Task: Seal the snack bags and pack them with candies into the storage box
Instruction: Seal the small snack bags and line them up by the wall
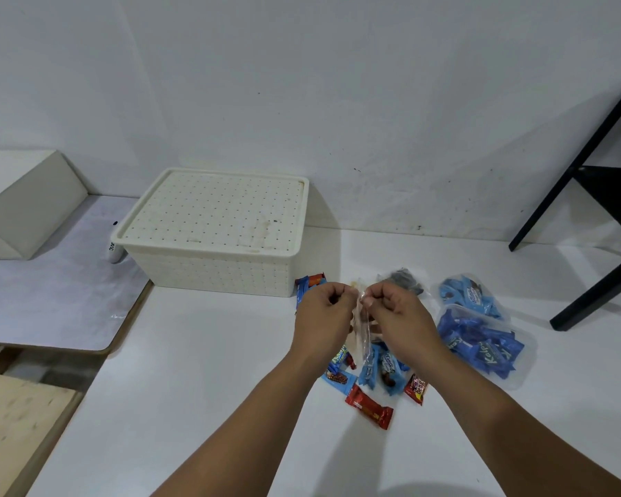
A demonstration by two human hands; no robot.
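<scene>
A clear plastic snack bag [363, 331] hangs edge-on above the white table [194, 389]. My left hand [325, 312] and my right hand [397, 310] both pinch its top edge, fingers curled. The cream storage box [216, 231] stands behind and to the left, its perforated lid on. Loose candies lie under my hands: a red bar [369, 410], blue wrappers [370, 371] and a small red pack [417, 388]. Two clear bags of blue candies [481, 342] lie to the right, and a bag with dark contents [406, 279] lies behind my right hand.
A black metal frame [595, 209] stands at the right by the wall. A lower grey surface [51, 288] with a white block [26, 202] sits to the left. A wooden board [15, 425] is at the bottom left. More candies [307, 283] lie beside the box.
</scene>
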